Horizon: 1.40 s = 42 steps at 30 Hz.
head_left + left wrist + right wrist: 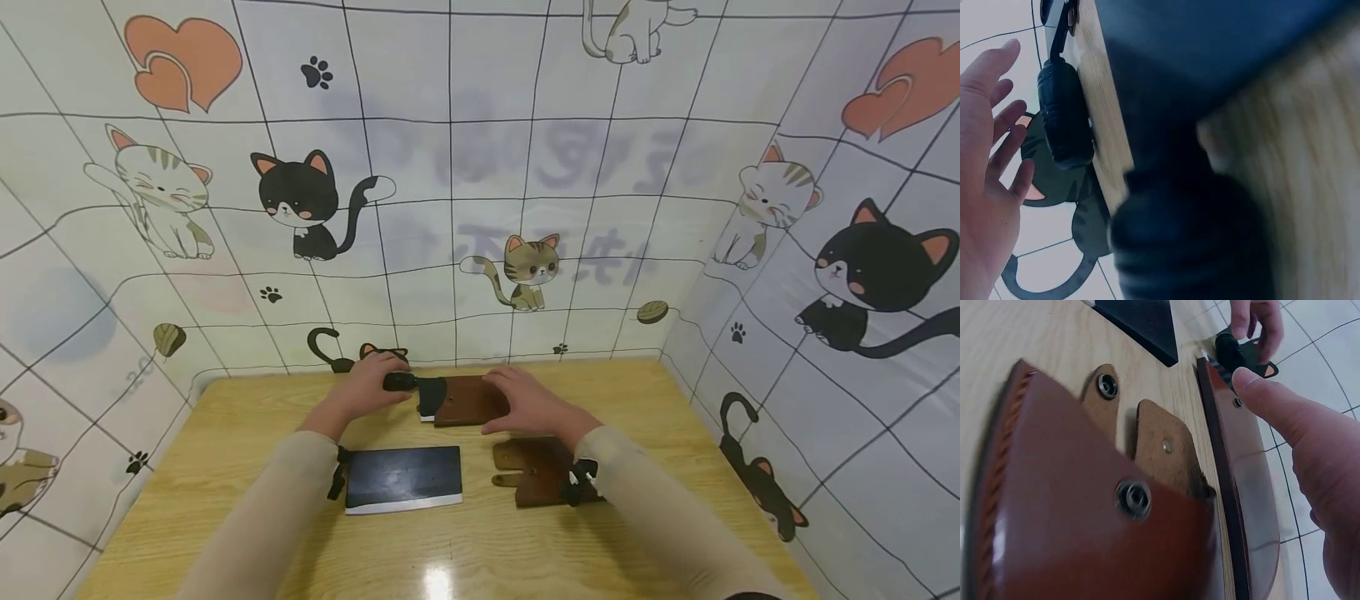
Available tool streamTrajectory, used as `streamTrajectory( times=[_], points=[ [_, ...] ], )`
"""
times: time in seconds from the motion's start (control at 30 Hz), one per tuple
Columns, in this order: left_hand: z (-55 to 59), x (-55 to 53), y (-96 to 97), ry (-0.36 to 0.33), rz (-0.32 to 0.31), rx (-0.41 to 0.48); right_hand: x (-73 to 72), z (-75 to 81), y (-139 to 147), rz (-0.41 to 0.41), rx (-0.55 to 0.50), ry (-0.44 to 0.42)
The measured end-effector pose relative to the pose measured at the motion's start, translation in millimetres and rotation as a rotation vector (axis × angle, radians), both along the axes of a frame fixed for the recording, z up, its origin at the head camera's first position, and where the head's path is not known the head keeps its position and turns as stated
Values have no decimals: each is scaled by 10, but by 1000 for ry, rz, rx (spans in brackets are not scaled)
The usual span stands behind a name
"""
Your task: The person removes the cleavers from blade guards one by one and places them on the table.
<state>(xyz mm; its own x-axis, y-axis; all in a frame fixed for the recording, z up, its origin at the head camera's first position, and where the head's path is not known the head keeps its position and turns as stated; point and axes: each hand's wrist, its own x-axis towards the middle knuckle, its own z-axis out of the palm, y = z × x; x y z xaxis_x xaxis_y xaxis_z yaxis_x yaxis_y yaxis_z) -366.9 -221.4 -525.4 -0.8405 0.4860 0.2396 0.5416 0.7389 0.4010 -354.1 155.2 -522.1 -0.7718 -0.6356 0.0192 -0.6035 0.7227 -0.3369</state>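
The counter spreads beneath both grips. A sheathed cleaver lies between them; a black-bladed cleaver, nearer me than my left grip; a loose brown sheath, nearer than my right grip. Left's fingers are loose beside the black handle; right's thumb spreads over leather, contact unclear.

Booth-like, room type unclear: cat-print sheeting screens a table on 3 sides.
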Motion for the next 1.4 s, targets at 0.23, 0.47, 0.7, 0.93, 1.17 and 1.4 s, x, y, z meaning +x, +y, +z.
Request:
streamTrajectory(
  times=[0.23,0.47,0.7,0.93,1.17,1.4],
  points=[
    [-88,-110,15,-149,72,-9,-167,-78,-229,4,35,15],
    [-138,-169,-9,-217,72,51,-237,-155,-399,18,71,29],
    [-160,-191,40,-325,67,120,-266,-216,-535,8,85,3],
    [-247,-278,62,-343,75,122,-235,-220,-580,11,70,-24],
    [-282,-282,119,-306,97,138,-281,-310,-598,-6,75,47],
    [-300,-257,139,-248,118,128,-287,-384,-624,-11,50,78]
  ],
)
